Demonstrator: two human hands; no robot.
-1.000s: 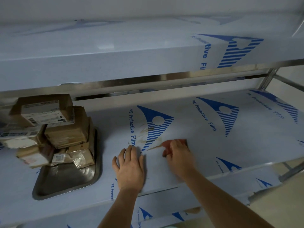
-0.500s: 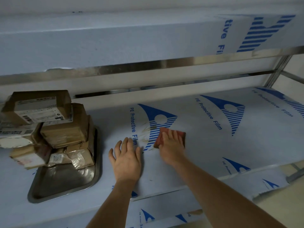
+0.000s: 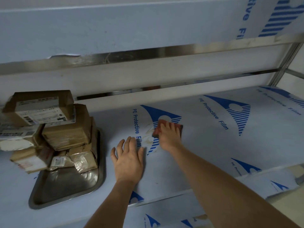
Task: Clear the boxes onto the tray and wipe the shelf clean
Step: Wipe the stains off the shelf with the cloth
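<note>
Right hand on a red pad: fingers straight and spread across its top, pressing it flat to the shelf. No curl in the grip; the pad sits under the fingers rather than pinched, and its left and far edges show past the fingertips. Right forearm runs long from the lower right, wrist extended, elbow out of frame.

The pad lies over a blue triangle logo printed on the shelf's protective film. A pale brownish smear marks the film just left of the pad, between the two hands.

Left hand nearer the front edge, palm down, fingers straight and slightly fanned, resting flat on the film. It holds nothing. Left forearm comes up from the bottom centre, roughly parallel to the right one. Hands are near each other but apart.

Further left, a metal tray sits on the same shelf, its near half bare. Cardboard boxes are piled on its far half, several layers high, some labelled, a few overhanging the tray's left side. The top box is tilted.

Above, the front of an upper shelf in the same film, with a steel strip beneath it. A steel post stands at right.
</note>
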